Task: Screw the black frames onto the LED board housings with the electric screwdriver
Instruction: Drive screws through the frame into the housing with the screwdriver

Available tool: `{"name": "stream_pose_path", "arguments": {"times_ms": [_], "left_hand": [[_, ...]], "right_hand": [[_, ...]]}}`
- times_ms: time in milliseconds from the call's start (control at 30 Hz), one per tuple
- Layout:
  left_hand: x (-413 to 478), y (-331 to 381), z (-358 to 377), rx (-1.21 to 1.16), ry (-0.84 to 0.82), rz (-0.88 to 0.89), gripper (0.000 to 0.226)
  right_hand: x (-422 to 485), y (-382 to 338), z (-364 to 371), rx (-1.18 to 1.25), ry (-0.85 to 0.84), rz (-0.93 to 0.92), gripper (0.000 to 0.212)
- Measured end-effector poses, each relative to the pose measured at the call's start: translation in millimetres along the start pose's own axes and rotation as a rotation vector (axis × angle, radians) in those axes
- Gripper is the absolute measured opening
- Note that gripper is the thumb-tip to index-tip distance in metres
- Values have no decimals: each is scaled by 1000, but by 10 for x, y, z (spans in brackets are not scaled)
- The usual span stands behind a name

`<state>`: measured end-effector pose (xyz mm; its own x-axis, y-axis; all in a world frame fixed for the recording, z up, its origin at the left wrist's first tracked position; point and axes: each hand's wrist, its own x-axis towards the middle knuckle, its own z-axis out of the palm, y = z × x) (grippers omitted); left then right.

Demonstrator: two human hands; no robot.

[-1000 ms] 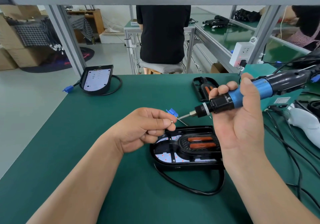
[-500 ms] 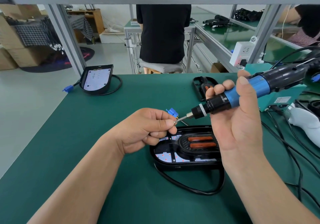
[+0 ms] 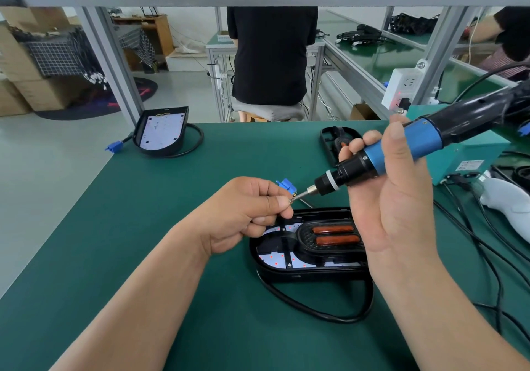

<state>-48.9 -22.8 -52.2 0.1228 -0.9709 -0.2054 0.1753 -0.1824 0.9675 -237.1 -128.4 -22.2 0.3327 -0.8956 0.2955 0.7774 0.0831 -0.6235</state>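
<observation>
Right grip (image 3: pixel 393 198) is curled round the blue-and-black electric screwdriver (image 3: pixel 415 147), holding it tilted with the bit pointing at the left grip (image 3: pixel 246 213), whose thumb and forefinger pinch a small screw (image 3: pixel 291 200) at the bit's tip. Below them, toward the near right of the worktop (image 3: pixel 172 227), lies an LED board housing (image 3: pixel 286 273) with a black frame (image 3: pixel 289 237) seated in it. Another housing (image 3: pixel 160 130) sits at the far left corner.

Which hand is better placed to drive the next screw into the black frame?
Right. The right hand grips the electric screwdriver, bit angled down above the black frame. The left hand only pinches what looks like a small screw at the bit tip.
</observation>
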Motion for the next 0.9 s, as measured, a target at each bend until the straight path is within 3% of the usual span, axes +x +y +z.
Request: {"name": "stream_pose_path", "arguments": {"times_ms": [233,400,533,667,767,900], "left_hand": [[41,-18,-15,-25,27,42,5],[34,-16,-89,-118,-49,43,23],[51,-34,-169,-140,15,25,15],[98,-102,-224,1,187,-37,19],[99,-132,-230,131,226,-81,18],[80,-115,-209,302,199,-91,50]], "right_hand": [[63,51,-66,68,174,43,20],[125,37,-125,152,266,87,28],[165,-21,-162,199,292,83,29],[224,-101,-219,219,327,71,26],[290,-172,-269,242,346,74,18],[335,-282,-373,233,349,53,18]]}}
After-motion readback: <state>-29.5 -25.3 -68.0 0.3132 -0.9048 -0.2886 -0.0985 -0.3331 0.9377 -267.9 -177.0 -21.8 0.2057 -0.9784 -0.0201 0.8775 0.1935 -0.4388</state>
